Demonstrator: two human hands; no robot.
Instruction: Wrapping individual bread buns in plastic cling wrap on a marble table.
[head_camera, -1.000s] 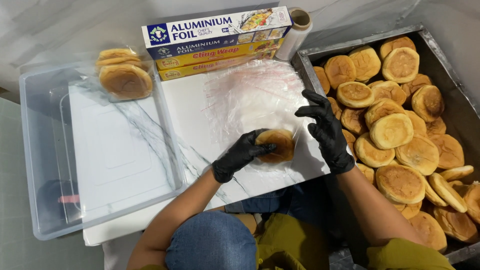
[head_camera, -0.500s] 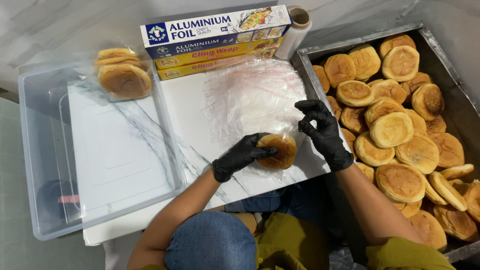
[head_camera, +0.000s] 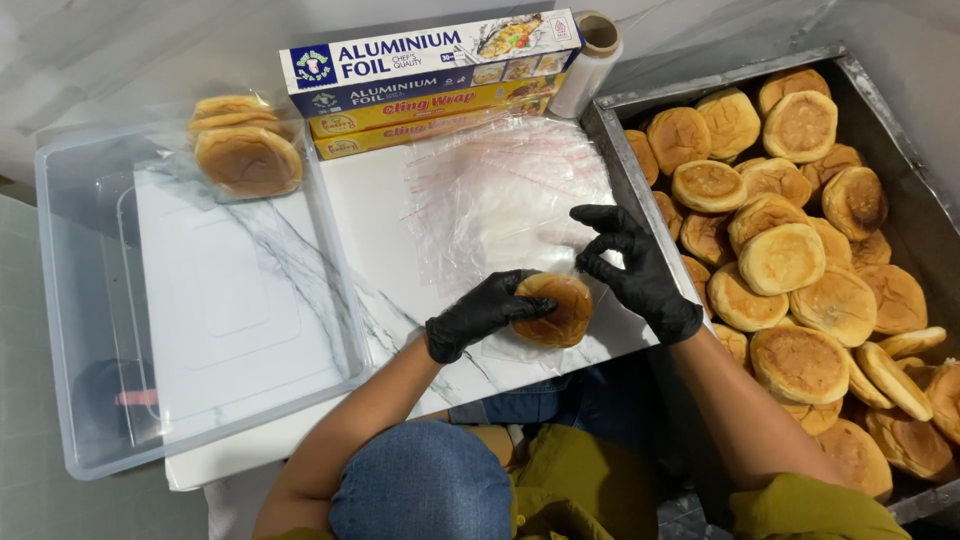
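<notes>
A clear plastic bin (head_camera: 90, 300), holding what appear to be three wrapped buns (head_camera: 245, 150), is set left of a metal tray (head_camera: 612, 120) heaped with too many buns to be counted. Three long boxes (head_camera: 430, 80) and one film roll (head_camera: 592, 50) are ranged behind a pile of clear bags (head_camera: 500, 190). One bun (head_camera: 558, 310) is gripped by the gloved left hand (head_camera: 485, 315), fingers over its top at the board's near edge; a bag's edge is pinched by the right hand (head_camera: 640, 270) just beside it.
</notes>
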